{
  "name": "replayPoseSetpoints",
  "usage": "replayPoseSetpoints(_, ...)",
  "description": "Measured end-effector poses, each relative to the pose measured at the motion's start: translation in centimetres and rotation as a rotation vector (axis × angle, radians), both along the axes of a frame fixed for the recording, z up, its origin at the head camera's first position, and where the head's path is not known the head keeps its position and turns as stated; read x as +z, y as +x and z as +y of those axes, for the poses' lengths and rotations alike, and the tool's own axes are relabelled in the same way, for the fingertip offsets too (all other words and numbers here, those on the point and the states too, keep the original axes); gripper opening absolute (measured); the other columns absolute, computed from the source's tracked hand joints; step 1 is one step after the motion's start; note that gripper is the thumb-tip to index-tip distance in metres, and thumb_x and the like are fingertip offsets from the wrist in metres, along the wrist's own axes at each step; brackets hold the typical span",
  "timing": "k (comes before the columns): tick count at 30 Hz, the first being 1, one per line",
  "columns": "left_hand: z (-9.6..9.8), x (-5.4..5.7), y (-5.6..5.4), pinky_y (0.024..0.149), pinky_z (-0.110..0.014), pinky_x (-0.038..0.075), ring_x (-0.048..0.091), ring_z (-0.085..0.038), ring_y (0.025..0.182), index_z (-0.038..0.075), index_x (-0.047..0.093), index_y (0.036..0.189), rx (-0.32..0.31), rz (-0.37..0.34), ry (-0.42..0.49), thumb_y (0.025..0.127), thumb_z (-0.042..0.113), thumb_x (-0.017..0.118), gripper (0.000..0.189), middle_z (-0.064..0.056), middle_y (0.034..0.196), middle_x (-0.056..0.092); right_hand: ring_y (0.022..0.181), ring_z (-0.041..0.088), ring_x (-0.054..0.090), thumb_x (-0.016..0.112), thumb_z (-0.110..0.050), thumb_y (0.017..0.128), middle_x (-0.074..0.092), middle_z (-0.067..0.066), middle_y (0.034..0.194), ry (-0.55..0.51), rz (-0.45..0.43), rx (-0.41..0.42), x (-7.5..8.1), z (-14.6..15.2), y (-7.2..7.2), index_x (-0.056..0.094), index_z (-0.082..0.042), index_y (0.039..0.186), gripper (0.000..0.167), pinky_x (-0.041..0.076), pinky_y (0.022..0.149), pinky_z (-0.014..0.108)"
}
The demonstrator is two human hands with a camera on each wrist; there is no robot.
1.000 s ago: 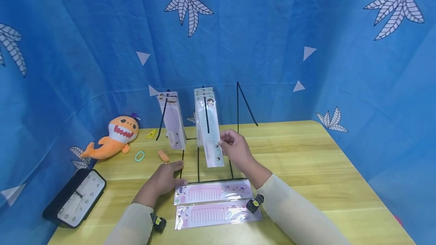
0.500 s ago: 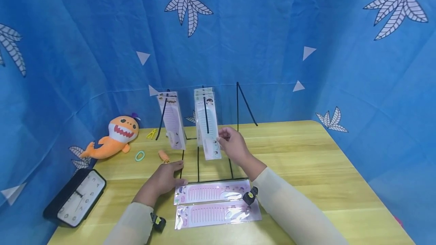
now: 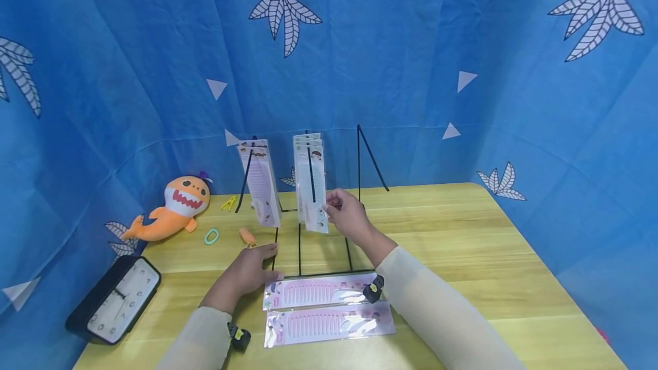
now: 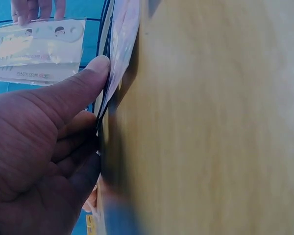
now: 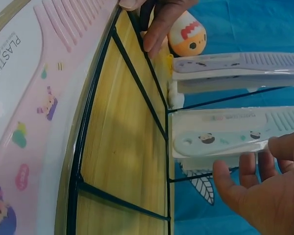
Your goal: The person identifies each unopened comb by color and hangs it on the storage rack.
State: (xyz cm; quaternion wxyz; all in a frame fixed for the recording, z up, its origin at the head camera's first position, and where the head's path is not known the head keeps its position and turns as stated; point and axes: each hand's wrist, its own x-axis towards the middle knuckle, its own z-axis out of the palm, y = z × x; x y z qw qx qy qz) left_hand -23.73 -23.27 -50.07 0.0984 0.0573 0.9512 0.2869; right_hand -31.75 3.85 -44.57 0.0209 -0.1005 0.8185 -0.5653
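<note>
A black wire display rack (image 3: 300, 256) stands on the table, with packaged combs hanging from its hooks. My right hand (image 3: 354, 221) pinches the lower right edge of the front packaged comb (image 3: 317, 181), a pale green one hanging on the middle hook before others. In the right wrist view, thumb and fingers meet at the edge of this comb's clear sleeve. My left hand (image 3: 248, 272) grips the rack's front left corner, thumb and fingers on the base wire in the left wrist view. Packaged lavender combs (image 3: 259, 184) hang from the left hook. The right hook (image 3: 374, 159) holds nothing.
Two packaged pink combs (image 3: 313, 323) lie flat before the rack. To the left are an orange shark plush (image 3: 182, 207), a black clock (image 3: 120, 298), a teal hair tie (image 3: 211, 236), a yellow clip (image 3: 228, 202) and a small orange item (image 3: 247, 236).
My right hand has moved left and slightly up, bringing the front comb's lower end back and up against the others on the middle hook. My left hand has stayed in place.
</note>
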Motion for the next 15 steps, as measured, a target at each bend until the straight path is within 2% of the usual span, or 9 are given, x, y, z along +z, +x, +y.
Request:
replayPoseSetpoints(3,0.0,-0.2,-0.1,0.131,-0.062,0.035,0.039,-0.042,0.161,0.006,0.058,0.157,0.000,-0.004,-0.002,0.095,0.023,0.087,0.071,-0.012,0.170,0.049,0.114,0.025,0.069,0.065,-0.014,0.111,0.072,0.008,0.122,0.032,0.023,0.024,-0.2,0.6,0.1,0.067,-0.008,0.132,0.022,0.064,0.095,0.041)
replayPoseSetpoints(8,-0.1,-0.3,-0.2,0.131,-0.062,0.036,0.039,-0.042,0.161,0.005,0.058,0.157,-0.009,-0.004,-0.008,0.095,0.024,0.087,0.071,-0.012,0.170,0.049,0.122,0.029,0.069,0.069,-0.017,0.109,0.072,0.009,0.130,0.101,0.056,0.080,0.0,2.5,0.8,0.065,-0.010,0.136,0.029,0.062,0.100,0.046)
replayPoseSetpoints(11,-0.1,-0.2,-0.2,0.131,-0.062,0.036,0.039,-0.042,0.160,0.005,0.059,0.156,-0.007,-0.001,-0.010,0.095,0.025,0.087,0.071,-0.012,0.170,0.050,0.123,0.029,0.069,0.071,-0.019,0.108,0.072,0.010,0.130,0.153,0.061,0.117,0.1,3.9,1.7,0.064,-0.009,0.136,0.031,0.062,0.101,0.047)
replayPoseSetpoints(15,-0.1,-0.3,-0.3,0.131,-0.062,0.036,0.039,-0.042,0.161,0.005,0.058,0.157,-0.002,-0.002,-0.010,0.095,0.025,0.087,0.071,-0.011,0.170,0.049,0.121,0.026,0.068,0.074,-0.018,0.106,0.072,0.010,0.129,0.199,0.050,0.177,-0.1,6.2,3.5,0.065,-0.009,0.134,0.031,0.063,0.100,0.043)
